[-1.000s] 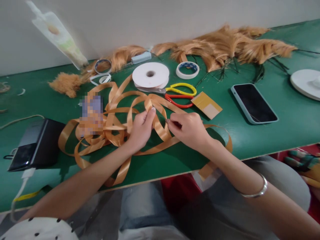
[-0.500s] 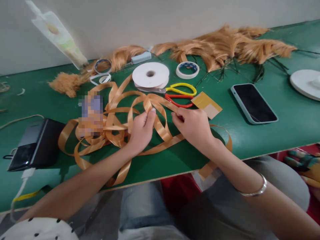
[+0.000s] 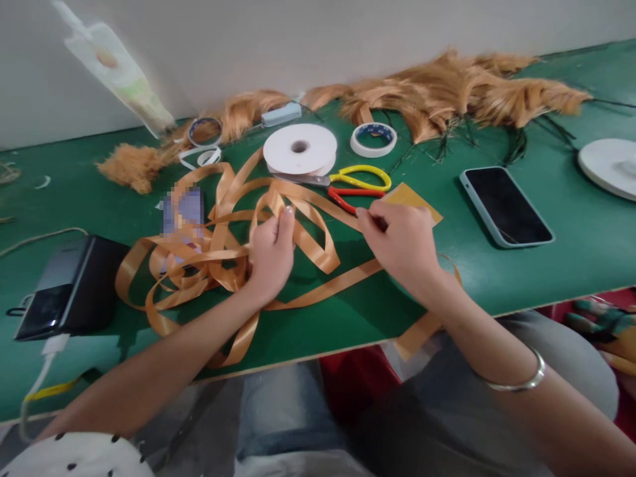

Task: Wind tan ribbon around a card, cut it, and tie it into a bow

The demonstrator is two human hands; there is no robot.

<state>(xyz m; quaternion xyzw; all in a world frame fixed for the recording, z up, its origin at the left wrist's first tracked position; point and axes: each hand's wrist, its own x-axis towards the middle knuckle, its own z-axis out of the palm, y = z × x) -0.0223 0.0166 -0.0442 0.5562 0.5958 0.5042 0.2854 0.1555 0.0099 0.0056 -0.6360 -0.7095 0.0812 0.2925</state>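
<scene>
Loose loops of satin orange ribbon (image 3: 318, 255) spread over the green table between and around my hands. My left hand (image 3: 272, 250) is closed on the ribbon, thumb pointing up, with loops rising behind it. My right hand (image 3: 400, 242) pinches another stretch of the same ribbon, its fingertips close to the red handle of the scissors (image 3: 360, 177). Between the two hands a length of ribbon runs in an arc. The scissors lie with blades pointing left, beside a white spool (image 3: 299, 149). A yellow card (image 3: 412, 202) is partly hidden behind my right hand.
A phone (image 3: 507, 207) lies to the right, near a white disc (image 3: 611, 165). At left stands a black power bank (image 3: 74, 285) with a cable. Tape rolls (image 3: 373, 140) and bundles of tan fibre (image 3: 437, 93) line the back by the wall. The table's front edge is close below.
My hands have moved apart: the left a little leftward, the right rightward over the card. The ribbon between them is drawn out longer, and its loops have shifted left.
</scene>
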